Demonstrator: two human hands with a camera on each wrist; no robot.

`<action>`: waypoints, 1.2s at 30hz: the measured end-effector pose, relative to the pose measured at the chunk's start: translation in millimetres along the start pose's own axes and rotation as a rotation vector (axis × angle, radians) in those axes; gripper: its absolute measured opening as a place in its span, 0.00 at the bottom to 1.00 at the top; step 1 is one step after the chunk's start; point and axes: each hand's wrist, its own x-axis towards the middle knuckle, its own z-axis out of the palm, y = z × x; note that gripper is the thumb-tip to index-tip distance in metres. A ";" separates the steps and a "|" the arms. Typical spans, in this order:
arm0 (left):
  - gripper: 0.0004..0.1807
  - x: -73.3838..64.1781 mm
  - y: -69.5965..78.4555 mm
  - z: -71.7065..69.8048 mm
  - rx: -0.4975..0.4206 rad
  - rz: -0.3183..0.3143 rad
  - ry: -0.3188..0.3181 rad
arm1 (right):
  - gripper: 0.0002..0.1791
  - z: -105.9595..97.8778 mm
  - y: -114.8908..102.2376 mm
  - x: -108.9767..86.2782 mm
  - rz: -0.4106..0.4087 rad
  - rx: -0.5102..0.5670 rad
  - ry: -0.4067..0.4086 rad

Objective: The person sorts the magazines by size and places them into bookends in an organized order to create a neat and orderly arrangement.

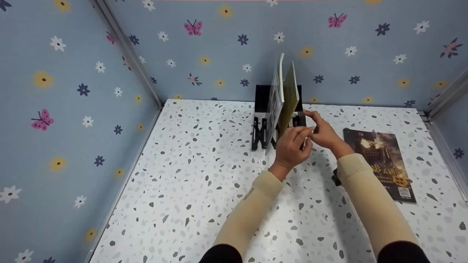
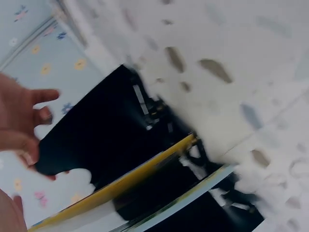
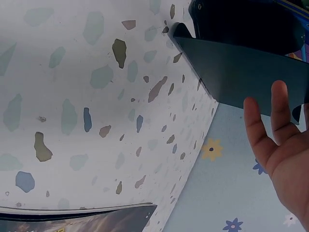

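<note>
A black expandable book rack [image 1: 262, 99] with crossed side struts stands against the back wall. Two thin books stand upright in it: one with a pale edge [image 1: 276, 104] and one with a yellowish-olive cover [image 1: 290, 95]. My left hand [image 1: 291, 147] is in front of the second book's lower edge, its fingers loosely bent, with nothing visible in them. At the rack's right end is my right hand [image 1: 324, 133]. Its outstretched fingers [image 3: 278, 111] reach the outer face of the black end panel [image 3: 241, 77]; contact is hard to judge.
A dark magazine [image 1: 378, 157] with a burning-building cover lies flat on the speckled table [image 1: 190, 175], right of the rack. Part of a small black object [image 1: 335, 178] shows beside the right sleeve. Flower-patterned walls [image 1: 219, 47] enclose the back and sides.
</note>
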 end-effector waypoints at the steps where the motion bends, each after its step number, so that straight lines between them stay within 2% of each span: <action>1: 0.22 3.5 0.9 -3.8 -0.043 0.032 -0.008 | 0.34 -0.3 -0.5 -0.1 0.009 0.008 -0.006; 3: 0.22 11.2 3.3 -12.0 -0.111 0.075 -0.025 | 0.35 -1.0 -1.3 -0.1 0.022 0.028 -0.014; 5: 0.24 18.6 6.2 -20.9 -0.173 0.079 -0.036 | 0.35 -1.0 -2.5 -0.4 0.031 0.035 -0.019; 7: 0.24 24.7 8.6 -29.5 -0.227 0.047 -0.028 | 0.35 -0.4 -2.0 -0.5 0.025 0.036 -0.019; 12: 0.24 35.7 7.4 -50.7 -0.344 -0.085 0.039 | 0.35 1.7 1.4 -0.9 -0.004 -0.003 -0.007; 16: 0.25 39.2 -5.3 -65.1 -0.408 -0.154 0.070 | 0.36 1.2 1.8 -1.8 -0.026 -0.018 0.004; 21: 0.28 35.1 -35.8 -73.1 -0.404 -0.220 0.071 | 0.36 0.9 0.8 -1.9 -0.018 -0.021 -0.014; 26: 0.40 25.1 -69.6 -71.5 -0.418 -0.373 0.003 | 0.37 0.3 1.4 -1.8 -0.026 -0.025 -0.013; 30: 0.48 12.6 -94.7 -68.8 -0.480 -0.520 -0.078 | 0.37 1.3 1.0 -1.9 -0.027 -0.011 -0.013; 36: 0.31 -4.6 -118.5 -63.5 -0.571 -0.676 -0.237 | 0.37 1.9 2.1 -0.7 -0.029 -0.010 -0.010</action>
